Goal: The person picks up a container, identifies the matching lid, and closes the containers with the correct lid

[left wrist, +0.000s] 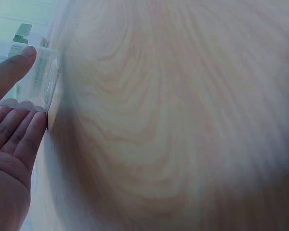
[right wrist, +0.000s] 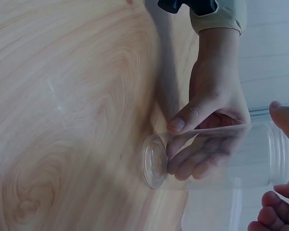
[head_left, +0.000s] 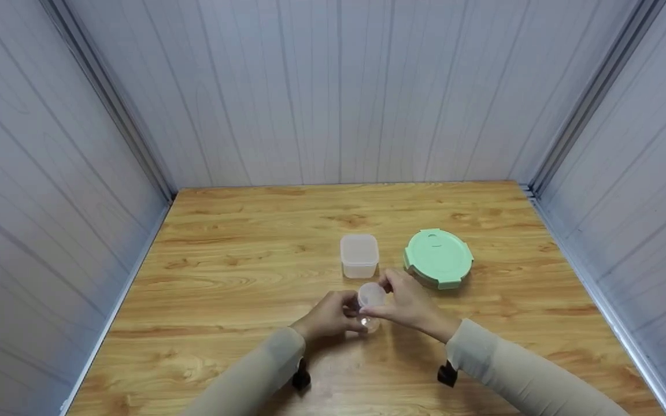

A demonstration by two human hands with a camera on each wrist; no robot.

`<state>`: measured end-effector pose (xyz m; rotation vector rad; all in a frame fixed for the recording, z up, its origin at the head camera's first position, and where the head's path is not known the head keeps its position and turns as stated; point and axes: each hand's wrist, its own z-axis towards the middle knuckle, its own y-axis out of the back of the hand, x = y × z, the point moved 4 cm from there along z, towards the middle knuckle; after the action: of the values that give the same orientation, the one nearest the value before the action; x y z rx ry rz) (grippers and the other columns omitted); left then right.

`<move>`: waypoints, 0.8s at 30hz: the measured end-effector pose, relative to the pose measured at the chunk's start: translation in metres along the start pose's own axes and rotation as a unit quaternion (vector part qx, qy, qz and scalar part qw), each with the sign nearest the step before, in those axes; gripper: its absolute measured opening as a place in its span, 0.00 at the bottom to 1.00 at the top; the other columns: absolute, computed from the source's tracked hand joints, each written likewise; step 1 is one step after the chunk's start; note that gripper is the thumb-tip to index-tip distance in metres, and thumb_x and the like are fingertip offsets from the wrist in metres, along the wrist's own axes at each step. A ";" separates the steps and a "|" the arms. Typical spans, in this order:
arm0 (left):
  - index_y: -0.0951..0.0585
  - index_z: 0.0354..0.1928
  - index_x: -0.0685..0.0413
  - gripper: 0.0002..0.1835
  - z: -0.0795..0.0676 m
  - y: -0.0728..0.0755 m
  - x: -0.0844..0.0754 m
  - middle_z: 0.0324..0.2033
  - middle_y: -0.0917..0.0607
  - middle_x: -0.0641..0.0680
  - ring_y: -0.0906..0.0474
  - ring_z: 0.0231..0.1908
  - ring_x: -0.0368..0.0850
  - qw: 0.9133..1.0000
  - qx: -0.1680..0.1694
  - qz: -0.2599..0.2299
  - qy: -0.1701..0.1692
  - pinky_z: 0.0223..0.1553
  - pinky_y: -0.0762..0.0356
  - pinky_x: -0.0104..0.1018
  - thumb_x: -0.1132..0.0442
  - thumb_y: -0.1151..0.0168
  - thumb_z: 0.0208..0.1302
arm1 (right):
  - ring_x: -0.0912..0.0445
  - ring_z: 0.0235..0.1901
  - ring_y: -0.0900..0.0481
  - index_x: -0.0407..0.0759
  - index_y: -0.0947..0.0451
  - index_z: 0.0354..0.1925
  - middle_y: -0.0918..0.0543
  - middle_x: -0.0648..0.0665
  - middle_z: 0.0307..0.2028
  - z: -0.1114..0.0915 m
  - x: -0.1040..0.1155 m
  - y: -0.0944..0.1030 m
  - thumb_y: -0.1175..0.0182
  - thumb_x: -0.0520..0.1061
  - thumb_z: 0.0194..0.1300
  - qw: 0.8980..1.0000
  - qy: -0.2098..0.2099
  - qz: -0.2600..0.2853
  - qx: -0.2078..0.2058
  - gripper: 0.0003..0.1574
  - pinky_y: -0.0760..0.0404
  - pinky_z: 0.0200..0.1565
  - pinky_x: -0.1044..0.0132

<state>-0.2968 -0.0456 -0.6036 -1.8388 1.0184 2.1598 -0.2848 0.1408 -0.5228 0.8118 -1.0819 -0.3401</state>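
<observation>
A clear plastic jar stands near the front middle of the table, a translucent white lid at its top. My left hand grips the jar's body from the left; in the right wrist view its thumb and curled fingers lie around the clear wall near the base. With thumb and fingers on either side of the lid's rim, my right hand pinches it. The left wrist view catches the jar at its left edge, between my left thumb and fingers.
Just behind the jar is a square translucent container with a lid. A round box with a light green clip lid sits behind my right hand. Panelled walls enclose the wooden table at the back and both sides.
</observation>
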 end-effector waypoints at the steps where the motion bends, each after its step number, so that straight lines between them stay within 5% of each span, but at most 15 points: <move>1: 0.15 0.43 0.59 0.16 0.000 0.000 0.000 0.40 0.10 0.50 0.14 0.44 0.34 1.000 -0.001 0.003 -0.001 0.55 0.13 0.31 0.70 0.16 0.56 | 0.53 0.40 0.22 0.46 0.24 0.39 0.19 0.49 0.38 0.000 0.000 0.000 0.13 0.60 0.49 1.000 -0.002 -0.005 0.002 0.35 0.23 0.42 0.65; 6: 0.16 0.43 0.59 0.16 0.000 0.000 0.001 0.40 0.09 0.50 0.13 0.44 0.35 1.000 -0.003 0.010 0.002 0.56 0.13 0.32 0.70 0.17 0.56 | 0.53 0.40 0.22 0.44 0.21 0.43 0.18 0.46 0.40 0.000 0.000 0.004 0.13 0.65 0.49 1.000 0.013 -0.015 0.021 0.38 0.20 0.43 0.61; 12: 0.15 0.46 0.59 0.18 -0.001 -0.001 0.004 0.45 0.09 0.55 0.11 0.48 0.44 1.000 0.000 0.015 0.007 0.55 0.13 0.32 0.70 0.17 0.57 | 0.43 0.53 0.14 0.35 0.18 0.60 0.11 0.37 0.55 0.003 -0.001 0.015 0.16 0.55 0.57 0.994 0.081 0.027 0.067 0.41 0.13 0.58 0.43; 16: 0.15 0.46 0.61 0.18 -0.001 0.002 0.003 0.42 0.09 0.56 0.14 0.43 0.40 1.000 0.000 0.025 0.003 0.51 0.15 0.29 0.69 0.17 0.56 | 0.41 0.57 0.14 0.36 0.20 0.68 0.13 0.37 0.63 0.007 0.001 0.021 0.19 0.48 0.62 0.985 0.134 0.039 0.104 0.41 0.13 0.60 0.43; 20: 0.16 0.44 0.61 0.18 0.000 0.002 0.001 0.39 0.11 0.55 0.18 0.39 0.36 1.000 0.000 0.026 -0.002 0.46 0.18 0.27 0.69 0.16 0.56 | 0.43 0.58 0.13 0.36 0.20 0.69 0.12 0.39 0.63 0.011 0.004 0.024 0.22 0.39 0.63 0.976 0.167 0.044 0.133 0.38 0.13 0.59 0.45; 24: 0.16 0.44 0.62 0.18 0.001 0.002 0.000 0.39 0.11 0.56 0.20 0.38 0.36 1.000 0.000 0.024 -0.003 0.44 0.19 0.26 0.70 0.16 0.55 | 0.43 0.58 0.12 0.35 0.17 0.65 0.12 0.37 0.62 0.014 0.006 0.025 0.24 0.35 0.61 0.975 0.155 0.034 0.157 0.33 0.13 0.60 0.43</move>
<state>-0.2984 -0.0467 -0.6032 -1.8255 1.0736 2.1904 -0.2977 0.1482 -0.4974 1.0676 -0.8751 0.0206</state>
